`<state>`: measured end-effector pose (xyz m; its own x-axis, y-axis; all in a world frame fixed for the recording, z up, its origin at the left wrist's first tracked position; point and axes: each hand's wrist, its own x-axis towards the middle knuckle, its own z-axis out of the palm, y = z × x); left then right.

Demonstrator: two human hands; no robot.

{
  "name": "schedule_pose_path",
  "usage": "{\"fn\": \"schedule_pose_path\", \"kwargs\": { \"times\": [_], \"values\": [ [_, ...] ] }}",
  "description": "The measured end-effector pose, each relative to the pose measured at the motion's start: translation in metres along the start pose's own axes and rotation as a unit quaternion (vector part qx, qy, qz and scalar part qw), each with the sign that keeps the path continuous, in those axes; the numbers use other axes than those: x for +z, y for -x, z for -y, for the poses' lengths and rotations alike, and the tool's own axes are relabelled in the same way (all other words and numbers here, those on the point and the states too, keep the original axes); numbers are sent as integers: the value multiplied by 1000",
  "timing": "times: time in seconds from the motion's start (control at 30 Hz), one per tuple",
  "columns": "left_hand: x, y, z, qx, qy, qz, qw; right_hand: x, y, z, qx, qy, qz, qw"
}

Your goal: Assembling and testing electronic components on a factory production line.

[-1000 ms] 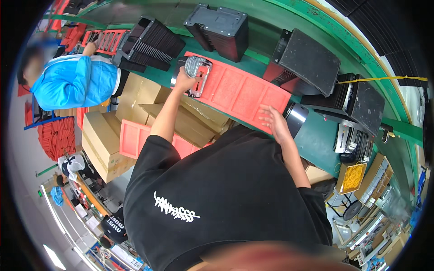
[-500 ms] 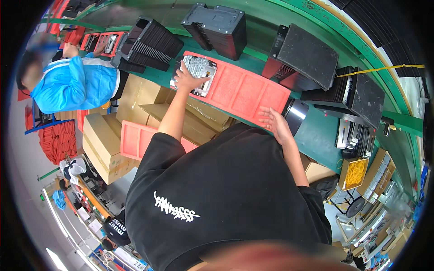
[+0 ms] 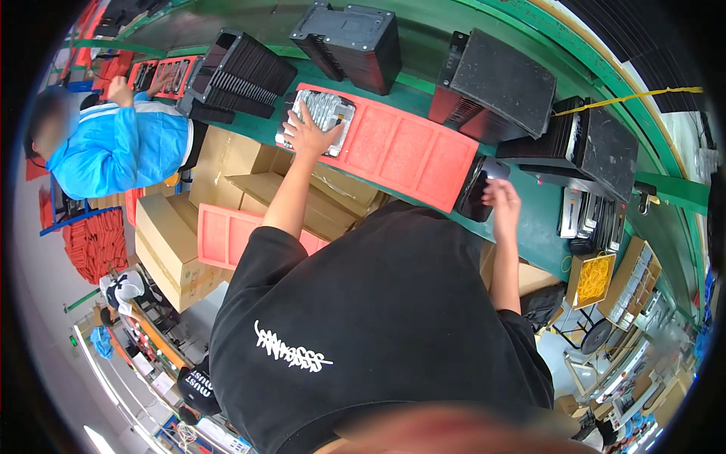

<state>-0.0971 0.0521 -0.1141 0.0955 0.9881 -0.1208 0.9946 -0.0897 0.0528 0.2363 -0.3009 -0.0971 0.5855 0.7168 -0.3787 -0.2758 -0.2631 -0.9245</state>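
Observation:
A long red tray (image 3: 401,147), divided into compartments, lies across the green table. Silver flat parts (image 3: 333,113) fill its leftmost compartment. My left hand (image 3: 308,138) rests on them with fingers spread, open. Past the tray's right end lie glossy black flat panels (image 3: 478,189). My right hand (image 3: 504,203) is beside their right edge, fingers bent and drawn together. Whether anything small is between those fingers cannot be made out.
Black slotted racks (image 3: 352,45) stand along the back of the green table (image 3: 529,204). Cardboard boxes (image 3: 170,246) and another red tray (image 3: 219,234) sit below on the left. A co-worker in blue (image 3: 125,144) works at far left. A box of yellow bands (image 3: 591,280) is at right.
My right hand has left the tray's right end and moved right, beside the black panels, its fingers drawing together. My left hand stays on the silver parts.

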Motion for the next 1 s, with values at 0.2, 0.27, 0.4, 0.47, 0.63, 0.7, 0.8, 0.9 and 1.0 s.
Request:
{"fn": "schedule_pose_path", "kwargs": {
  "times": [0.2,0.27,0.4,0.47,0.63,0.7,0.8,0.9,1.0],
  "values": [
    [-7,27,-33,154,13,-232,960,-77,6,-49,30,109,-157,981],
    [1,51,-58,207,144,-162,954,-71,1,-61,121,119,-129,977],
    [9,128,-136,232,423,310,819,-29,-5,-64,188,15,-123,974],
    [25,179,-182,110,556,432,702,-11,-7,-53,198,-4,-147,969],
    [60,221,-232,144,471,480,726,-10,-20,-56,219,-38,-114,968],
    [57,220,-236,142,433,480,750,-8,-29,-59,220,-37,-70,972],
    [52,211,-235,135,358,486,786,-11,-26,-58,188,7,1,982],
    [48,204,-228,73,463,539,700,1,-19,-46,155,74,-21,985],
    [7,204,-228,29,516,538,666,8,-3,-26,125,89,-25,988]
  ]
}}
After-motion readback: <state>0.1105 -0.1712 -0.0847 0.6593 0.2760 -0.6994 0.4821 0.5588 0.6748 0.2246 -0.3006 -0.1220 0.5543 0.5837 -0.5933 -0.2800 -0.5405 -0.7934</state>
